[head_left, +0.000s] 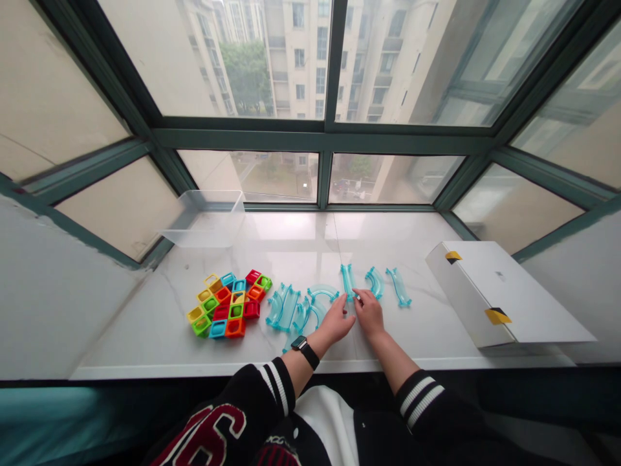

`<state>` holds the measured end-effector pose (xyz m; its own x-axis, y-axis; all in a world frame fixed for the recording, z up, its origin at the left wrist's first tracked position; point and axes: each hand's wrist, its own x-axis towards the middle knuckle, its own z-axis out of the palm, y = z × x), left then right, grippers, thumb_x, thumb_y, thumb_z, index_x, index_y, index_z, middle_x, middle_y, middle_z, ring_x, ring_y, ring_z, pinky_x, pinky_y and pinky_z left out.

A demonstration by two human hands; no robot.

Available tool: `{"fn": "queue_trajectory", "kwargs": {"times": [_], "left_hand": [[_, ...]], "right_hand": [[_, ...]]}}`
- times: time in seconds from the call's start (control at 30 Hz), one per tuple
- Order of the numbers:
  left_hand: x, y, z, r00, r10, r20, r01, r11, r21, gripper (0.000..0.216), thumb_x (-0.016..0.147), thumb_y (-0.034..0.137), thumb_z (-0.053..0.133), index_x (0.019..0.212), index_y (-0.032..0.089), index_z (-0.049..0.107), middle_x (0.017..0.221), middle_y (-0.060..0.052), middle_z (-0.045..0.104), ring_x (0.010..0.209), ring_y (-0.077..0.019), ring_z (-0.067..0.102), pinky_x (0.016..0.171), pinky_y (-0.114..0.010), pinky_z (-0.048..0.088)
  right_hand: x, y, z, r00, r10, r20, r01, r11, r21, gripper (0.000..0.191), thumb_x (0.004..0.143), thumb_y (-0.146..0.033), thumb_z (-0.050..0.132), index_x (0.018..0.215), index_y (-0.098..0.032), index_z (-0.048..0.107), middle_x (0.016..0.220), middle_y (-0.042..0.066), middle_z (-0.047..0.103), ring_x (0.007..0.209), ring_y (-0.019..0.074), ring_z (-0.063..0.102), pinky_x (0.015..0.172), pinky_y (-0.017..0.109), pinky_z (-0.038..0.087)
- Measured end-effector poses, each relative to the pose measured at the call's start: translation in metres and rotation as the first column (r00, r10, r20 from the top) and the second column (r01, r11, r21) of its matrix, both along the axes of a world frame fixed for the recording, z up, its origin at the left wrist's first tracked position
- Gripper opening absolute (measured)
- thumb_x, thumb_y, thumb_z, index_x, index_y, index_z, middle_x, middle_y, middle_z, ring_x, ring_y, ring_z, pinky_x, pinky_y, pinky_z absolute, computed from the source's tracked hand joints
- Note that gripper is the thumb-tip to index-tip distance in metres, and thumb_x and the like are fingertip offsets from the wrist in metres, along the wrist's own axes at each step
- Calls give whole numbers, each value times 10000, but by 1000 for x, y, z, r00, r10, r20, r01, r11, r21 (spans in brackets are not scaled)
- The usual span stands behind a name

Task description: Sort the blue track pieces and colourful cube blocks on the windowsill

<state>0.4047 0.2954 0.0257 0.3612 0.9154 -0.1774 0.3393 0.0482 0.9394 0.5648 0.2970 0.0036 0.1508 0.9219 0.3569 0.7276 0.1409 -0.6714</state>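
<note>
A straight translucent blue toy track piece [347,278] lies on the white sill, its near end between my two hands. My right hand [369,314] has its fingers bent and closed at that near end. From the other side my left hand [338,321], with a black watch on the wrist, meets the same end, fingers curled together; its exact grip is partly hidden. Right of them lie a curved track piece [375,282] and a wavy one [398,287]. More blue track pieces [284,307] are heaped left of my left hand, partly behind it.
Red, green, yellow and blue hollow blocks [228,305] sit clustered at the left. A clear plastic bin [204,223] stands at the back left by the window. A large white box [509,298] with yellow-and-black tabs occupies the right. The sill's front edge [204,371] runs before my body.
</note>
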Motion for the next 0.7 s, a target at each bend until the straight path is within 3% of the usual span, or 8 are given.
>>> {"fn": "queue_trajectory", "kwargs": {"times": [0.43, 0.7], "left_hand": [[0, 1, -6, 1000, -11, -17, 11, 1000, 12, 798, 835, 215, 701, 1580, 211, 415, 1679, -165, 379, 1182, -264, 670, 1094, -462, 548], [0, 0, -6, 1000, 1, 3, -1, 1000, -12, 825, 815, 243, 726, 1583, 257, 423, 1680, -140, 389, 1165, -264, 669, 1096, -476, 547]], "right_hand": [[-1, -2, -6, 1000, -4, 19, 3, 1000, 25, 368, 975, -292, 487, 1212, -175, 743, 1107, 141, 748, 904, 267, 689, 909, 459, 579], [-1, -1, -10, 1000, -11, 24, 10, 999, 42, 371, 973, -283, 481, 1229, -196, 735, 1138, 138, 747, 1044, 289, 691, 940, 468, 578]]}}
